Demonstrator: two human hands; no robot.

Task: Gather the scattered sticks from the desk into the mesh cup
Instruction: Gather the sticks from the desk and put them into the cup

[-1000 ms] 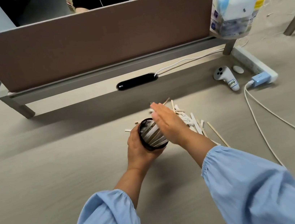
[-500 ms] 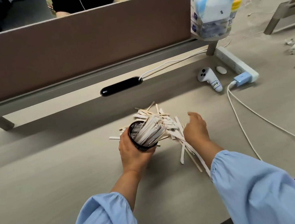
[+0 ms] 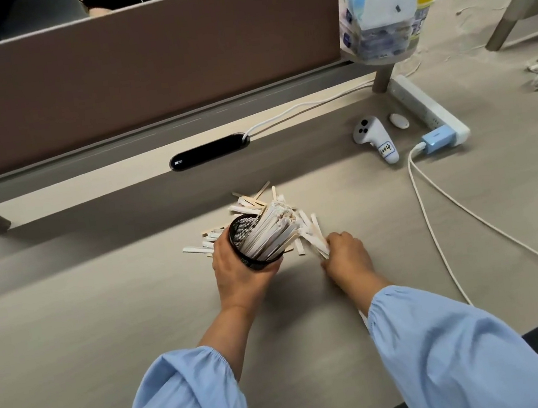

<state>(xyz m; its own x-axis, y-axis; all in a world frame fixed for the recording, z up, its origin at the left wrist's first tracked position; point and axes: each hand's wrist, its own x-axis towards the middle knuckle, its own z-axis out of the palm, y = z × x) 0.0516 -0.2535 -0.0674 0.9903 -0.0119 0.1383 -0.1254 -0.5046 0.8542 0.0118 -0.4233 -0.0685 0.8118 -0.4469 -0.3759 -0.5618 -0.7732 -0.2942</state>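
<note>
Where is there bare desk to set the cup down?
The desk is bare left of the left hand, out to the divider's foot, and in front between the sleeves. It is also bare between the right hand and the white cable. Crowded: loose sticks behind the mesh cup.

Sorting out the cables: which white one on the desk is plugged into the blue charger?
The long white cable running right of the right hand; the other leads to the black device.

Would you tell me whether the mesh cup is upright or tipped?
Tipped: the left hand holds the mesh cup tilted, its mouth and sticks angled toward the divider.
</note>
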